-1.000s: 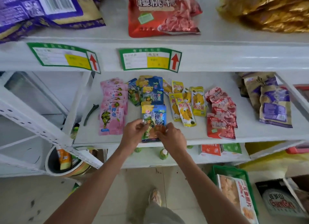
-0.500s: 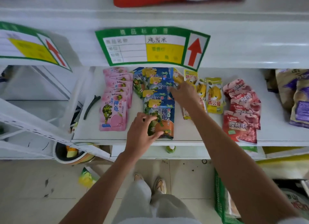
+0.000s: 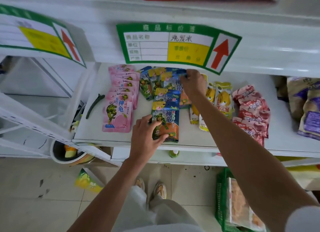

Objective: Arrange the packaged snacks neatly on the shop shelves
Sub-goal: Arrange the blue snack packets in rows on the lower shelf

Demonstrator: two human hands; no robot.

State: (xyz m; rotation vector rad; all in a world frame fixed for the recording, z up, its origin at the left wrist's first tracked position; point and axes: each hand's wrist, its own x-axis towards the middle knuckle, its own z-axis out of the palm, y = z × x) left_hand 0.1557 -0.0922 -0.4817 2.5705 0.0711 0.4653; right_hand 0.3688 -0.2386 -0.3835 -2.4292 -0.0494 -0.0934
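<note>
Left hand (image 3: 145,136) gripping front blue packet (image 3: 168,118), right hand (image 3: 192,84) pinching rear packet (image 3: 180,74)

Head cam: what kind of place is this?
Most likely a small shop. A white metal shelf carries a green-bordered price label with a red arrow, and rows of pink snack pouches and red snack packets lie sorted by kind.

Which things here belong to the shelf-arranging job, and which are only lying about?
Belong to the job:
blue turtle pouches, left hand on the front one, right hand at the back ones
pink turtle pouches
yellow pouches
red cherry packets

Just lying about:
dark hair clip
green basket
</note>
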